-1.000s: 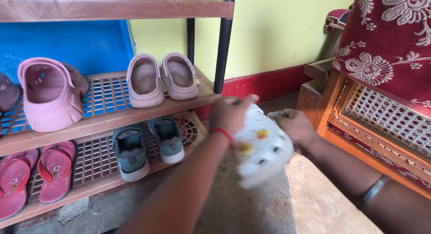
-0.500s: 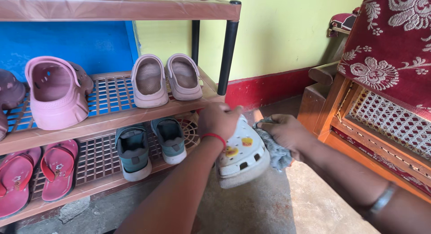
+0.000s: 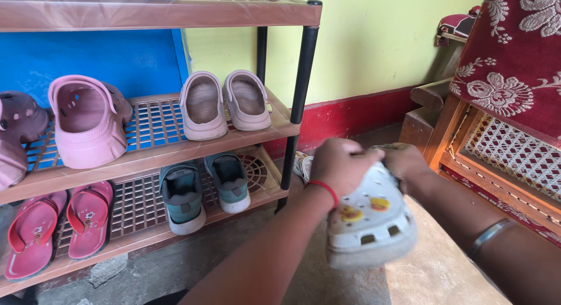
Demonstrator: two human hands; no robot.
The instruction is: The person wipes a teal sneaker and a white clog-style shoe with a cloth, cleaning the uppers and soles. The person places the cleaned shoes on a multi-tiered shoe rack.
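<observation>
White foam, dotted with yellow charms: that is the clog sitting in the lower middle of the frame, toe pointing down toward the concrete floor. The left hand is clamped over its heel end from above. The right hand has closed in against the same end from the right; half a second ago it stood apart, gripping a grey cloth in plain sight, and now that cloth is all but hidden, so whether those fingers hold it cannot be told. The clog itself has swung rightward and lower in the picture, away from the shoe rack at the left. By the look of it, the wiping has moved to the back of the clog. A second white clog peeks out just behind the left hand, by the rack's black post. On the rack, beige clogs sit centre, pink clogs at far left, grey sneakers below.
</observation>
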